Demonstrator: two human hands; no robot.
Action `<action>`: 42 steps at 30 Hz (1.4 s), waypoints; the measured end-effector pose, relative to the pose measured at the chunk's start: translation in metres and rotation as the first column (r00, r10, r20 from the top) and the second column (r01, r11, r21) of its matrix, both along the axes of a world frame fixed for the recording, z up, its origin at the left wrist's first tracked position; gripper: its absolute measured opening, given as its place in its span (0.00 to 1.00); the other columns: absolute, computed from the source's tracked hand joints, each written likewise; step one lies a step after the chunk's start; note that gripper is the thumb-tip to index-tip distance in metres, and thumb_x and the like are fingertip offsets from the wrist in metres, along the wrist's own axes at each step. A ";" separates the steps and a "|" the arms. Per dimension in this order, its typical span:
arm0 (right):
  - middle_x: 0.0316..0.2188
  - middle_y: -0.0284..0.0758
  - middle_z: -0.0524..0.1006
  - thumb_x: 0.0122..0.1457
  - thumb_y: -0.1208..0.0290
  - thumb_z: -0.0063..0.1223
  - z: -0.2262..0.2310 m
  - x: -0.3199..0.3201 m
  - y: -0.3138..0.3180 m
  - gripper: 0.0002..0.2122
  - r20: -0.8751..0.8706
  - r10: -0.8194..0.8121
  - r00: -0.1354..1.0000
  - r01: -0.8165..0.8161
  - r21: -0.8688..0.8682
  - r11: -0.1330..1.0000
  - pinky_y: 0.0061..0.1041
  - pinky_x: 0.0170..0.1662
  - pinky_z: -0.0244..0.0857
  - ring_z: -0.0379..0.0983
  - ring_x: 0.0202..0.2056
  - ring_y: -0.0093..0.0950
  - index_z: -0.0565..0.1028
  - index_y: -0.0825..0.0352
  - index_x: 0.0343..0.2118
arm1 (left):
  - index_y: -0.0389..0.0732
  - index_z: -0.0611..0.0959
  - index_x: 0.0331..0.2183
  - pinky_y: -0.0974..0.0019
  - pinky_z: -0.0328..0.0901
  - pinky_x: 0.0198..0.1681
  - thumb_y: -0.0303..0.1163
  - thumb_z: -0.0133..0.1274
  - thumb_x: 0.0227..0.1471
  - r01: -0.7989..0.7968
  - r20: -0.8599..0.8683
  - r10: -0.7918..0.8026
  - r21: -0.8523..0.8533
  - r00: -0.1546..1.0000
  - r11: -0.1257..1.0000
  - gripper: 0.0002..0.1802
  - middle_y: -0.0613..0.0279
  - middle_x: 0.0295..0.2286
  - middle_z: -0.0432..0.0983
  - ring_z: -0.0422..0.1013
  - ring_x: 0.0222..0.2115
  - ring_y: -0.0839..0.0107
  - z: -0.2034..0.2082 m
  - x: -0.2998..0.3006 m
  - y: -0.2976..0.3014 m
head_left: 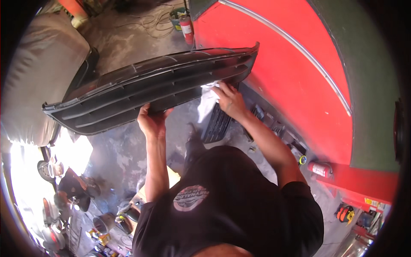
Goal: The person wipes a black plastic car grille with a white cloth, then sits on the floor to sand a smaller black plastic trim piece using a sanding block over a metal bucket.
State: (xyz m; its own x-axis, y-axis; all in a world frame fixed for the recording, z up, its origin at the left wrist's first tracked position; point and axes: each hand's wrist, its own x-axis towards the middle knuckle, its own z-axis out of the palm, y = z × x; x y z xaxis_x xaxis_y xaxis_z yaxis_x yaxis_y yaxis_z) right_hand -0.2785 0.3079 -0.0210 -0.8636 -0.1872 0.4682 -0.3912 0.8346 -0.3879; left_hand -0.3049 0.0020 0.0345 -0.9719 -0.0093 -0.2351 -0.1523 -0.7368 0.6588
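A long black car grille panel (162, 83) with horizontal slats is held up in front of me, its right end higher than its left. My left hand (152, 122) is closed around its lower edge near the middle, thumb and fingers on either side. Farther right, my right hand (230, 102) bunches a white cloth (207, 103) against the slats, and part of the cloth hangs below the edge. Its fingertips are partly hidden behind the cloth and the panel. Another black slatted part (217, 125) stands on the floor beneath my right hand.
A red wall (274, 47) with a grey rail (295, 40) rises to the right. A covered vehicle (38, 73) stands at left. Fire extinguishers (186, 29) are by the wall. Tools and a bucket (104, 222) lie at lower left; orange earmuffs (344, 213) at lower right.
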 end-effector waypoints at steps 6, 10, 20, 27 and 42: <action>0.55 0.44 0.76 0.58 0.79 0.52 -0.006 0.001 0.111 0.13 -0.042 -0.146 0.988 0.150 0.117 0.982 0.43 0.53 0.71 0.75 0.51 0.50 0.80 0.66 0.46 | 0.32 0.77 0.53 0.41 0.83 0.37 0.35 0.48 0.56 0.039 0.012 -0.039 -0.007 0.999 0.999 0.25 0.44 0.50 0.78 0.77 0.49 0.45 0.007 0.006 -0.031; 0.59 0.48 0.73 0.56 0.74 0.57 -0.024 -0.009 0.063 0.19 -0.091 -0.395 0.914 0.396 -0.007 0.918 0.42 0.57 0.68 0.71 0.56 0.49 0.80 0.66 0.52 | 0.34 0.78 0.51 0.39 0.82 0.39 0.33 0.50 0.55 -0.006 0.012 0.005 0.108 1.000 0.994 0.22 0.45 0.49 0.77 0.76 0.50 0.45 0.003 0.016 -0.014; 0.53 0.46 0.77 0.52 0.86 0.43 0.010 -0.009 0.030 0.25 0.041 -0.214 0.976 0.176 -0.727 0.664 0.35 0.62 0.65 0.73 0.56 0.36 0.72 0.76 0.56 | 0.37 0.80 0.45 0.47 0.78 0.39 0.34 0.52 0.55 -0.148 0.107 0.154 -0.057 0.982 0.987 0.17 0.51 0.41 0.80 0.78 0.42 0.53 -0.007 0.006 -0.021; 0.39 0.50 0.79 0.52 0.86 0.51 0.030 -0.073 -0.011 0.17 -0.117 -0.393 0.912 0.360 -0.230 0.904 0.42 0.50 0.70 0.76 0.44 0.51 0.78 0.70 0.45 | 0.35 0.80 0.42 0.45 0.81 0.40 0.28 0.50 0.51 -0.024 0.090 0.010 0.155 0.996 0.988 0.15 0.50 0.42 0.78 0.78 0.42 0.51 0.001 -0.026 -0.042; 0.51 0.48 0.77 0.45 0.91 0.47 0.074 -0.121 -0.011 0.28 -0.071 -0.406 0.911 0.400 -0.085 0.912 0.43 0.59 0.66 0.72 0.55 0.50 0.77 0.69 0.53 | 0.29 0.78 0.49 0.47 0.78 0.45 0.32 0.47 0.56 0.172 0.083 -0.198 0.256 0.977 0.951 0.22 0.44 0.45 0.78 0.78 0.44 0.46 0.006 -0.144 -0.103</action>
